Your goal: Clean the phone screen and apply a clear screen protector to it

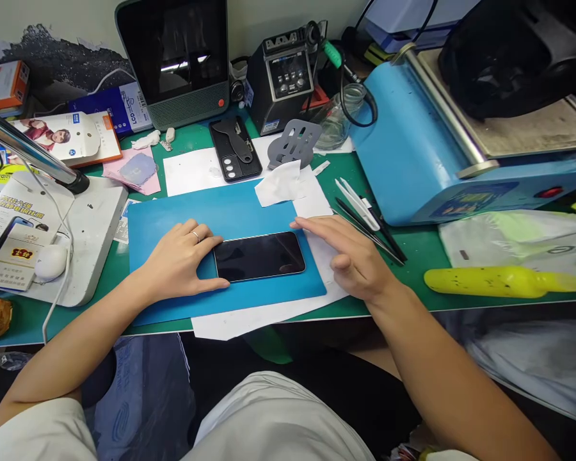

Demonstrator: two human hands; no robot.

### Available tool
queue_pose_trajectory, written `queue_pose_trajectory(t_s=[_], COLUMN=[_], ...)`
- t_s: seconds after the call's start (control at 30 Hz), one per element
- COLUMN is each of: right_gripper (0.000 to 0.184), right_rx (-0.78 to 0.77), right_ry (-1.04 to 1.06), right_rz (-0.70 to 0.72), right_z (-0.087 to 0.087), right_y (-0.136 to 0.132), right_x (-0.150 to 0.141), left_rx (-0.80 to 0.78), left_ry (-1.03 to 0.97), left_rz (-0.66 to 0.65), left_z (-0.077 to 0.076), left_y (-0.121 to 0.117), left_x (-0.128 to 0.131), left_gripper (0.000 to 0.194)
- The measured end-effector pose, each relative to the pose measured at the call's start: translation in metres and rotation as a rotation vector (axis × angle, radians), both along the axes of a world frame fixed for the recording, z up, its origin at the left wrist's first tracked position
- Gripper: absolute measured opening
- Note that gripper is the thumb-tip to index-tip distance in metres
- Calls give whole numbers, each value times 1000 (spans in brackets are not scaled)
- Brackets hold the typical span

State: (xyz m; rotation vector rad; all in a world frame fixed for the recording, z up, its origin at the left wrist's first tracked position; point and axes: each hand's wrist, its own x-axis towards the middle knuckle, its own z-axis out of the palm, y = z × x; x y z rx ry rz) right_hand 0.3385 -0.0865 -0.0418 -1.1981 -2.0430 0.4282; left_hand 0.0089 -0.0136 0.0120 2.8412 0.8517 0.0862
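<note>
A smartphone [260,257] with a dark screen lies face up on a blue mat [173,214], its long side running left to right. My left hand [180,259], with a ring on one finger, grips the phone's left end: fingertips at the upper corner, thumb at the lower one. My right hand [352,253] hovers just past the phone's right end, holding nothing. Its index finger stretches toward the upper right corner, and the other fingers are loosely bent. Behind the mat's right part sits a crumpled white wipe [279,184].
Tweezers and pen-like tools [365,214] lie right of the mat. A black phone case [235,148], a soldering station [288,77] and a glass jar [340,115] stand behind. A blue machine [403,141] and a yellow bottle [484,282] occupy the right; a lamp base [93,224] the left.
</note>
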Motion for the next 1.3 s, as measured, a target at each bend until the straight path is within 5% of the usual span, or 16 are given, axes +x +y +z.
queue_pose_trajectory(t_s=[0.17,0.27,0.57,0.7,0.87,1.03,1.3], right_gripper=[44,38,30,29,28,24,33], right_rx=[10,-42,-31,-15,0,41,60], right_ry=[-81,-208,-349,-339,-355,-385,-372], right_rz=[-169,-207,-235,-200,-82,1,38], right_z=[25,38,4,23,47,43,33], right_y=[8,30,99,79,15,-25,-31], right_x=[-14,-24,-32,-37,-55,-70,-73], left_rx=[-4,21,8,0,17,9,15], left_ry=[-4,-5,-9,-9,-20,-27,-47], left_rz=[-2,-9,-36,-27,-34,-33,-34], left_z=[-2,-2,-4,-6,-8,-9,-12], left_y=[0,0,1,1,0,-2,-1], left_x=[0,-1,-3,-3,-2,-3,-4], left_gripper=[76,75,81,79,78,78,76])
